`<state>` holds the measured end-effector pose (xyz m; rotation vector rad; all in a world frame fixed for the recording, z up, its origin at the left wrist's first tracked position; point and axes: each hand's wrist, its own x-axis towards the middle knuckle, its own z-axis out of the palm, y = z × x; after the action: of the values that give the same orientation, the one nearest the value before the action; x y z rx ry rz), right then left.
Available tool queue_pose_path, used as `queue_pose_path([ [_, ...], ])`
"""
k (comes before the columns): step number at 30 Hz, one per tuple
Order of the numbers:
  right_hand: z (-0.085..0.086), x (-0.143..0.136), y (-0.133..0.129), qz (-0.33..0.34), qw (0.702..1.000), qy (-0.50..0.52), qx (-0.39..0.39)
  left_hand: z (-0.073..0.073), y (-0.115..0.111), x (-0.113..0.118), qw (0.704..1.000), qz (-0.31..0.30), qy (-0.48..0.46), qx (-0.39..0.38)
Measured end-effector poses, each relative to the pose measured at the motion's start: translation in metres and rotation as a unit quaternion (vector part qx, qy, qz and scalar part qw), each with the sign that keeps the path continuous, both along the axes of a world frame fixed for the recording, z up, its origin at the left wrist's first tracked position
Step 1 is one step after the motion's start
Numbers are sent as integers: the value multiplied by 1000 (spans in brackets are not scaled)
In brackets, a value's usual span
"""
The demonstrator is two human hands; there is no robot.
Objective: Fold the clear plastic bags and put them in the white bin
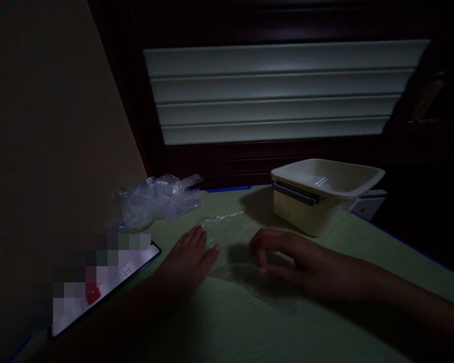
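Note:
A thin sheet of clear plastic (227,229), seemingly a bag, lies flat on the green tabletop (219,327). My left hand (191,257) rests palm down at its left side, fingers stretched out and thumb apart. Over the right part of the plastic is my right hand (287,257), its fingers loosely curved and the thumb below them. Nothing shows in the right hand, and a shadow falls beneath it. The dim light hides the plastic's lower edge.
Crumpled clear plastic bags (155,199) lie at the back left. A phone (124,272) with a lit screen lies beside my left forearm. A cream plastic bin (298,209) with a dark grey handle stands at the back right. Behind the table is a slatted panel (272,96).

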<state>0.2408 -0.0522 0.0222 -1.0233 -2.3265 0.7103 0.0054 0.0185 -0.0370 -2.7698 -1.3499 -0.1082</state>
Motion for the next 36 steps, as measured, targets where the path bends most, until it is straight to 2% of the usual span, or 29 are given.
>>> queue_pose_path([
  [3,6,-3,-12,61,996,5,-58,-2,2,-2,1000,-24,4,-7],
  [8,6,-3,-17,133,984,-36,-116,3,-1,5,999,49,-4,-20],
  [10,6,-5,-15,137,979,-41,-143,5,-3,8,998,62,-3,-32],
  [13,0,-9,-8,56,990,10,-133,5,-4,9,997,65,-12,-29],
  [15,-11,-13,-1,-32,997,33,-56,4,-4,8,998,61,-19,-14],
  [16,-19,-14,3,-76,997,24,8,3,-5,7,998,60,-20,-7],
  [18,-34,-17,10,-137,988,-34,60,2,-6,7,998,54,-19,8],
  [21,-48,-25,17,-156,979,-109,72,2,-8,7,999,28,-15,37],
  [24,-46,-44,22,-175,968,-148,102,3,-8,5,999,5,-5,48],
  [27,-42,-67,33,-176,965,-147,128,0,-5,3,999,-14,9,38],
  [29,-46,-77,44,-180,963,-149,137,-3,-2,1,999,-25,13,37],
  [32,-57,-76,57,-190,959,-162,136,-6,1,2,999,-17,13,42],
  [36,-65,-53,59,-174,957,-189,135,-4,0,4,999,-2,16,35],
])
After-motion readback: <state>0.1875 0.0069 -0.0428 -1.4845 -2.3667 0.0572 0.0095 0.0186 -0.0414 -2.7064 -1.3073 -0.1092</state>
